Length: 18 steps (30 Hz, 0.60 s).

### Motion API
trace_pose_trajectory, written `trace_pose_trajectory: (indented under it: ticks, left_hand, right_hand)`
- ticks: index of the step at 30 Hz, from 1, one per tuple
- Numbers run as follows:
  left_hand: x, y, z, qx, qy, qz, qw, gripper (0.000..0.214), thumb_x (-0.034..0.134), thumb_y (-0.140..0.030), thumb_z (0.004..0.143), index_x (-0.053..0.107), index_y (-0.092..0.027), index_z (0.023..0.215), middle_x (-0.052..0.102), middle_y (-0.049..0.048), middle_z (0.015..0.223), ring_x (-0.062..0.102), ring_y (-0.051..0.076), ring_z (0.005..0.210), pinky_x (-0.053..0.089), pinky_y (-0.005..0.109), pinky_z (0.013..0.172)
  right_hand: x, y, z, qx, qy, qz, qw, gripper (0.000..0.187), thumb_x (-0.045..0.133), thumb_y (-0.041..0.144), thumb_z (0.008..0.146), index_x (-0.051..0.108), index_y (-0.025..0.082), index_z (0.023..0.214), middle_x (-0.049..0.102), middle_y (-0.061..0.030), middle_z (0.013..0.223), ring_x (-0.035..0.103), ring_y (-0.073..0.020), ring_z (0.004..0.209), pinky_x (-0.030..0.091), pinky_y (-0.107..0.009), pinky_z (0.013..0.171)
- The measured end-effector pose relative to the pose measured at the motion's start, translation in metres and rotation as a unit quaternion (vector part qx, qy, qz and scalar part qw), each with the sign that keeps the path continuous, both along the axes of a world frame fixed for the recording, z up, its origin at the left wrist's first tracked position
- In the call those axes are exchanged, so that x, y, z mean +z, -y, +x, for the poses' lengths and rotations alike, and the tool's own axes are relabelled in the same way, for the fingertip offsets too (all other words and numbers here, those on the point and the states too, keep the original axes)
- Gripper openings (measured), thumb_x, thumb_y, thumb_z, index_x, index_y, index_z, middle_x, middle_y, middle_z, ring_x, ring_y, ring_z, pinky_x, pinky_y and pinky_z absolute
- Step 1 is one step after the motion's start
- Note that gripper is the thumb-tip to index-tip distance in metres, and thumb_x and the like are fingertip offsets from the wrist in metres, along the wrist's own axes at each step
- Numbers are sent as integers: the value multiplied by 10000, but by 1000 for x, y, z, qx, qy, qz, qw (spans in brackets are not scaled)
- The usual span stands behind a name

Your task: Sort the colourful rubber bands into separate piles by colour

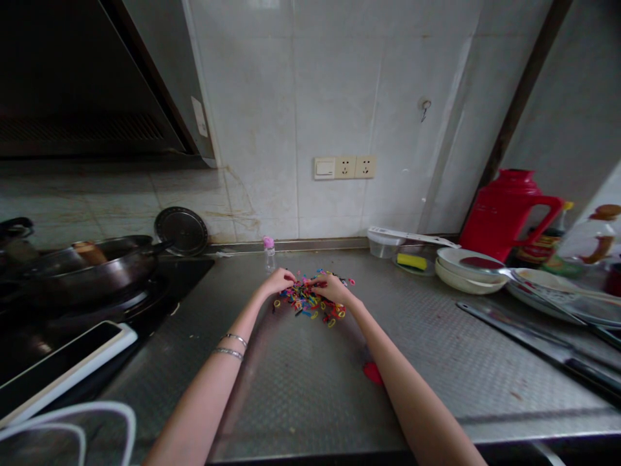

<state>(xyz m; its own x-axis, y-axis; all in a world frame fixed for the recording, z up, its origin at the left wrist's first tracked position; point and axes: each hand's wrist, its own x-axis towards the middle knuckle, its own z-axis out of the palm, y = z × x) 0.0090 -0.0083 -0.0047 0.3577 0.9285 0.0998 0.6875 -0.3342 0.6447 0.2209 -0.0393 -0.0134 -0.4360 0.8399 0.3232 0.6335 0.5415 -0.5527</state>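
A loose pile of small, many-coloured hair ties (305,303) lies on the steel counter in front of me; yellow, red, blue and black loops show. At its left edge is my left hand (279,281), its fingertips pinched together at a reddish bit too small to make out. My right hand (332,288) reaches over the right side of the pile, fingers curled and closed among the pieces. What it grips is hidden. Just behind my left hand stands a small clear bottle (270,257) with a pink top. A red object (372,373) lies beside my right forearm, partly covered.
On the left are a pan (92,278) on the stove and a white-edged device (68,369). To the right stand a plastic tub (385,246), a yellow sponge (411,261), stacked bowls (468,275), a red thermos jug (502,217) and a long dark-handled utensil (524,340).
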Motion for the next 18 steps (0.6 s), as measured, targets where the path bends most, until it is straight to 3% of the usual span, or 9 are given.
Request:
trace_pose_trajectory:
  ticks: [2,6,9,14,18]
  left_hand:
    - [1,1,0,-3,8,-30,1000,258,497,-183,669,665,-119,854,621,17,623,473,76,440,341,170,405]
    - [3,2,2,18,39,-73,996,264,488,-149,670,648,-106,877,564,-10,513,435,67,390,326,173,398]
    - [5,1,4,46,76,-37,995,236,493,-119,658,658,-92,825,572,1,522,441,67,424,335,177,428]
    - [8,-3,2,105,110,5,988,243,470,-118,673,668,-88,811,544,-1,486,423,69,418,323,184,434]
    - [6,-6,2,89,105,26,990,249,505,-148,665,668,-93,845,584,11,538,463,82,453,357,193,463]
  right_hand:
    - [1,0,-1,-3,-11,-9,1000,281,520,195,726,671,230,961,686,-4,904,612,-142,800,433,-194,715]
    - [0,-2,7,-120,32,21,992,266,511,155,705,697,225,882,683,-42,917,598,-176,887,413,-227,790]
    - [1,-5,13,-165,40,41,985,280,509,132,681,699,202,875,675,-65,939,587,-183,919,399,-232,821]
    - [1,-8,16,-199,-38,35,979,300,494,170,695,681,190,928,676,-48,935,597,-163,890,420,-212,777]
    - [0,-6,17,-218,-54,12,974,285,511,189,696,682,190,924,683,-44,905,609,-170,845,432,-220,749]
